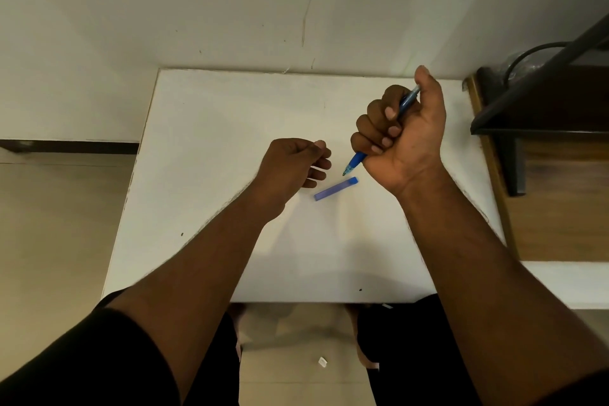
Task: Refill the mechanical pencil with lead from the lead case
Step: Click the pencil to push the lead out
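Observation:
My right hand (403, 128) is fisted around a blue mechanical pencil (355, 161), its tip pointing down and left just above the table and its top end poking out by my thumb. A blue, flat lead case (336, 188) lies on the white table (230, 148), just below the pencil tip and between my hands. My left hand (291, 165) hovers to the left of the case with its fingers curled and thumb and forefinger pinched together; whether they pinch anything is too small to tell.
The table stands against a pale wall. A dark shelf frame (540, 102) and wooden furniture (560, 208) stand close on the right. Tiled floor lies to the left, and a small white scrap (322, 361) lies on the floor under the table.

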`<move>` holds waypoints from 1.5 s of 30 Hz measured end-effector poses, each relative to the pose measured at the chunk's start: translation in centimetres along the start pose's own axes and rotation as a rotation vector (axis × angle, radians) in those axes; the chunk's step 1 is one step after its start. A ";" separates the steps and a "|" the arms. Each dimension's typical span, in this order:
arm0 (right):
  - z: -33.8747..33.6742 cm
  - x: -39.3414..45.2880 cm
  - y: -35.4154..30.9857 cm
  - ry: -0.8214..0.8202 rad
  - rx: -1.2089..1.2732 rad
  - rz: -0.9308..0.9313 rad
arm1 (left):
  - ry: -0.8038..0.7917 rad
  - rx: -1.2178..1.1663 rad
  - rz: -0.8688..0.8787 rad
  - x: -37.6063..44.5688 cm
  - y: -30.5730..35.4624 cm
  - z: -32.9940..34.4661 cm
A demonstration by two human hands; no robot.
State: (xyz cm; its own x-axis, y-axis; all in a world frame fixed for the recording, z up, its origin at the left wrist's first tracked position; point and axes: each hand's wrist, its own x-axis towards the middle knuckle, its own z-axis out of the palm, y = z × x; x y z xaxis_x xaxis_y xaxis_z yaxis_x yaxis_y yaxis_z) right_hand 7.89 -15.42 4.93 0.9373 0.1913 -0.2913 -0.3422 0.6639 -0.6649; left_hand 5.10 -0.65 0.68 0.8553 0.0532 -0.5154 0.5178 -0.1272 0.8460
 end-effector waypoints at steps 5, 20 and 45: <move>0.1 -0.3 -0.3 0.005 0.045 0.009 | -0.019 0.015 -0.008 0.0 0.0 0.1; 0.1 0.0 -0.2 0.068 -0.003 0.017 | -0.080 0.032 -0.039 0.0 0.0 0.1; 0.6 0.2 0.5 -0.045 -0.245 0.009 | -0.114 0.051 -0.026 -0.3 0.0 -0.1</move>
State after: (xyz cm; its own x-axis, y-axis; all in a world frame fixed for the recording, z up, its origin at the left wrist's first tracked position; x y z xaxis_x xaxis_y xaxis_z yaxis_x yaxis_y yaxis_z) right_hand 7.93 -14.66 4.97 0.9342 0.2325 -0.2706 -0.3514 0.4681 -0.8108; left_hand 4.86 -0.55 0.79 0.8320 -0.0553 -0.5521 0.5359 -0.1778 0.8254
